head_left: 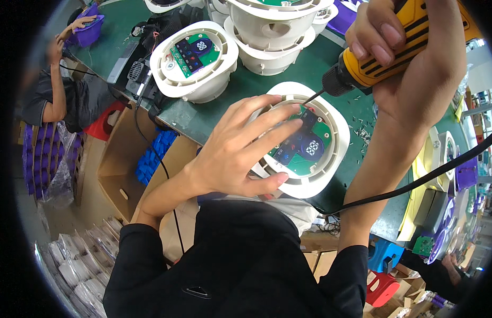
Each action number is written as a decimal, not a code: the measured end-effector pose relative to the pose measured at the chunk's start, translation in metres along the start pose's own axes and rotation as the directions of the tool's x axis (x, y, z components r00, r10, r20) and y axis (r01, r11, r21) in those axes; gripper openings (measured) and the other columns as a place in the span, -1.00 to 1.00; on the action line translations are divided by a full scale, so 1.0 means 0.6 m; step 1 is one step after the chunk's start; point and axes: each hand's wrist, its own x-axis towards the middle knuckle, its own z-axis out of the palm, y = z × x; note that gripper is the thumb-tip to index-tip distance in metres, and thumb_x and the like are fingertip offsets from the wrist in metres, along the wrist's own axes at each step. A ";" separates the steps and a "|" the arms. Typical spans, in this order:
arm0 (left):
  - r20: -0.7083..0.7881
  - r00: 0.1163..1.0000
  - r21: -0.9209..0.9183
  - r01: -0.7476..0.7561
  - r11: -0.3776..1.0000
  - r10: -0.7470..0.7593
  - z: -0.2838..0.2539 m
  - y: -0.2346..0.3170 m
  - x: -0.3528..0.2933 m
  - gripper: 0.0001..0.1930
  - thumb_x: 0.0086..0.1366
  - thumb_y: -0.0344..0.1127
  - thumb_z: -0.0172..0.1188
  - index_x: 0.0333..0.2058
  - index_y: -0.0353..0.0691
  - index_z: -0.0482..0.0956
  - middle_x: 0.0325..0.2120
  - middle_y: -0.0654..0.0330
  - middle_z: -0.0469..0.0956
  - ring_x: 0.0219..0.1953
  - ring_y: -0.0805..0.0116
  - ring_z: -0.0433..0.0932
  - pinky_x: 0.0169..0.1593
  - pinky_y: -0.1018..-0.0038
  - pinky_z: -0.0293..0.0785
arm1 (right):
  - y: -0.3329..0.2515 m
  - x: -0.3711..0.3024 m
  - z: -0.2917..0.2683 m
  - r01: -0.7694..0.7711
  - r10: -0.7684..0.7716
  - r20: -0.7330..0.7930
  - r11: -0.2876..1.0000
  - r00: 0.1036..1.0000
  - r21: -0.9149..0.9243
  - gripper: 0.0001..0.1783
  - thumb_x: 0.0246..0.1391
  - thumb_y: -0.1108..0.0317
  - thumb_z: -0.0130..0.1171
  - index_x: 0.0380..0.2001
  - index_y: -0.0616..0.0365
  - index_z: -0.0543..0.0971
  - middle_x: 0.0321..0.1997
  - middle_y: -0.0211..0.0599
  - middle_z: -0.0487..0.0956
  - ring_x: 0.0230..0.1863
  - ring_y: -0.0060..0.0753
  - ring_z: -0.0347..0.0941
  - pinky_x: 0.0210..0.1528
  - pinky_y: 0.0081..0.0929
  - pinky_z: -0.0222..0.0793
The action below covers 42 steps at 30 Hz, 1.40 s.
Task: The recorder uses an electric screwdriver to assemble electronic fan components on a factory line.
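Observation:
In front of me a white plastic housing (pixel 336 153) lies on the green table, with a green circuit board (pixel 321 129) set in its top. The board carries a dark display panel (pixel 311 147). My left hand (pixel 238 143) rests over the left side of the housing, its fingers spread and fingertips on the board. My right hand (pixel 410 79) is wrapped round a yellow and black power screwdriver (pixel 386 63). Its thin bit (pixel 313 97) slants down to the upper edge of the board, near my left fingertips. The screw under the tip is too small to make out.
Another white housing with a board (pixel 195 61) stands left, beside stacked white housings (pixel 272 40). Loose screws (pixel 362 132) lie scattered right of the work. A black cable (pixel 431 177) crosses my right forearm. Co-workers sit at the left (pixel 55 100) and far right (pixel 442 273).

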 end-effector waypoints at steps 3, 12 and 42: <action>0.017 1.000 0.028 -0.023 0.999 0.022 -0.002 -0.002 0.005 -0.32 0.21 0.09 0.16 0.09 -0.41 0.60 0.17 -0.07 0.54 0.16 -0.13 0.50 0.21 0.03 0.40 | 0.009 0.003 0.001 -0.045 0.042 0.057 0.997 0.997 0.056 -0.52 0.20 -0.08 0.25 -0.28 0.14 0.41 -0.80 -0.54 0.23 -0.86 -0.66 0.16 -0.80 -0.64 0.20; 0.003 1.000 0.002 -0.015 1.000 0.015 -0.001 0.001 0.007 -0.38 0.11 0.01 0.26 0.01 -0.41 0.64 0.10 0.05 0.58 0.10 0.02 0.53 0.11 0.11 0.44 | 0.037 0.017 -0.014 -0.253 0.162 0.297 0.921 0.941 0.297 -0.52 0.20 -0.07 0.26 -0.26 0.17 0.42 -0.81 -0.52 0.23 -0.86 -0.65 0.16 -0.80 -0.64 0.19; -0.008 1.000 0.008 -0.006 1.000 0.006 -0.002 0.002 0.005 -0.39 0.08 -0.03 0.27 -0.01 -0.41 0.65 0.08 0.02 0.60 0.09 -0.01 0.54 0.09 0.13 0.46 | 0.097 0.053 -0.026 -0.910 -0.123 0.930 0.199 0.346 0.365 -0.52 0.23 -0.01 0.28 -0.19 0.25 0.46 -0.81 -0.46 0.26 -0.87 -0.62 0.18 -0.83 -0.63 0.15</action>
